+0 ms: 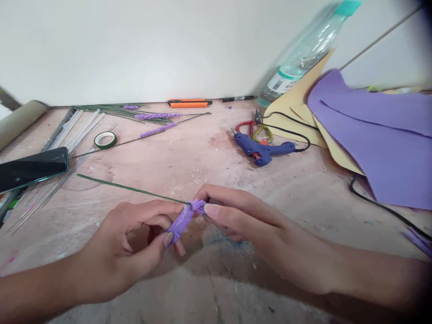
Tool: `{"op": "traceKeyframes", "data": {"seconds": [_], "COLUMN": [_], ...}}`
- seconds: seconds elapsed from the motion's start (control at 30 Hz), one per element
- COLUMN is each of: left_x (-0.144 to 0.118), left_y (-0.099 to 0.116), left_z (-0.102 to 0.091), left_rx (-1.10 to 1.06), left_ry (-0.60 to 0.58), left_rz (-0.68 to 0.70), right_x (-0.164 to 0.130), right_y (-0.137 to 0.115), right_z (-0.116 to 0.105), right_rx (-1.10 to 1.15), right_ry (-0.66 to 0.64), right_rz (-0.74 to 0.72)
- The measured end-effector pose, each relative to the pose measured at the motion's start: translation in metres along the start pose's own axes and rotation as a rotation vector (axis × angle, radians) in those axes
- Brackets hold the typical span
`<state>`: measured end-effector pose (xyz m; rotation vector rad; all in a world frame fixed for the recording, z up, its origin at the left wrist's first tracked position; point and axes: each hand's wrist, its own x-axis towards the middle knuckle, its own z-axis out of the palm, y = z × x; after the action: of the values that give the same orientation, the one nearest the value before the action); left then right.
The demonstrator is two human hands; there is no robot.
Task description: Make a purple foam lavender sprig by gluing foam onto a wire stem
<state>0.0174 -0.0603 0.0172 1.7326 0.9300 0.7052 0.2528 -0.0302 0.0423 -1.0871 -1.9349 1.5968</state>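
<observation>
Near centre of wooden tabletop (202, 153): left hand (124, 243) and right hand (243, 225) meeting over purple foam strip (184, 219). Left thumb and forefinger pinched on lower part of strip; right thumb and forefinger pinched on its upper end. Strip tilted, low end toward near left, upper end at tip of green wire stem (131, 188), touching it. Stem running from strip toward far left, just above table surface.

Far right: blue glue gun (261, 150) lying on its side, black cord (286, 130) trailing from it toward purple foam sheet (381, 135), which overlaps tan sheet (297, 108). Clear bottle (303, 54) with teal cap leaning at far right wall. Red-handled scissors (248, 127) just behind glue gun.

Far centre: orange utility knife (189, 104) along wall edge. Far left: finished purple-tipped stems (148, 118) in a loose bunch, green tape roll (105, 139) just near of them, bundle of bare wires (60, 148), dark phone (32, 168) at left edge, cardboard tube (20, 121) behind it.
</observation>
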Motion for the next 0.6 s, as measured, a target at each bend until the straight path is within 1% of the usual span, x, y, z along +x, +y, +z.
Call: {"op": "traceKeyframes", "data": {"seconds": [0.1, 0.2, 0.3, 0.4, 0.5, 0.6], "left_x": [-0.0005, 0.0000, 0.0001, -0.0017, -0.0035, -0.0022], "left_y": [0.0022, 0.0047, 0.0048, 0.0020, -0.0010, -0.0017], "left_z": [0.0018, 0.0046, 0.0066, 0.0072, 0.0065, 0.0048], "left_rx": [0.004, -0.023, -0.044, -0.131, -0.243, -0.302], "left_ry": [0.031, 0.061, 0.073, 0.047, 0.021, 0.006], "left_rz": [0.029, 0.060, 0.069, 0.001, -0.094, -0.155], "right_x": [-0.0001, 0.0009, 0.0027, 0.0040, 0.0039, 0.0028], "right_y": [0.0019, 0.0044, 0.0058, 0.0066, 0.0075, 0.0078], "right_z": [0.0022, 0.0062, 0.0095, 0.0103, 0.0092, 0.0074], "right_rx": [-0.034, -0.022, -0.025, -0.027, -0.024, -0.070], "right_ry": [0.022, 0.047, 0.120, 0.153, 0.125, 0.108], "right_rz": [-0.019, -0.005, -0.015, -0.021, 0.017, 0.049]}}
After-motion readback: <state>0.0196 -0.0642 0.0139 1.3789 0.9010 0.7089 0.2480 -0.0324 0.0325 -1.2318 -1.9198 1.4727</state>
